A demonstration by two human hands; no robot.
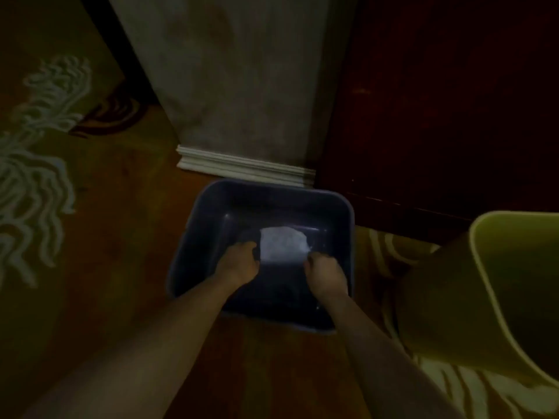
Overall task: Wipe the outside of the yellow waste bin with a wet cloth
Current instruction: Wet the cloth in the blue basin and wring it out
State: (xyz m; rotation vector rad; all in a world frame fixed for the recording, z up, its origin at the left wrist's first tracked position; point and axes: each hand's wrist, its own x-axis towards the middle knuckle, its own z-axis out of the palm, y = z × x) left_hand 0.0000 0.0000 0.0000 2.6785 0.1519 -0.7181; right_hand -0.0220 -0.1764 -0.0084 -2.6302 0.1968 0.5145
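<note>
We log 1 white wet cloth (282, 244) in a dark-blue rectangular plastic basin (193, 237), clamped between the fingers of our left hand (239, 261) and right hand (325, 270); yellow plastic waste bin (447, 297) right of them.

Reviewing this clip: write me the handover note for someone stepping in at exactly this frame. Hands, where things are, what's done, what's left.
Left hand: closed on the left edge of the white cloth, inside the dark blue basin.
Right hand: closed on the cloth's right edge, also in the basin.
The cloth is stretched between both hands, low in the basin; the picture is too dark to show whether there is water in it.
Yellow waste bin: to the right of the basin on the patterned carpet, untouched by either hand.
Done: cloth is at the basin.
Left: lift the cloth out, probably wring it, then wipe the bin's outside all round.
</note>
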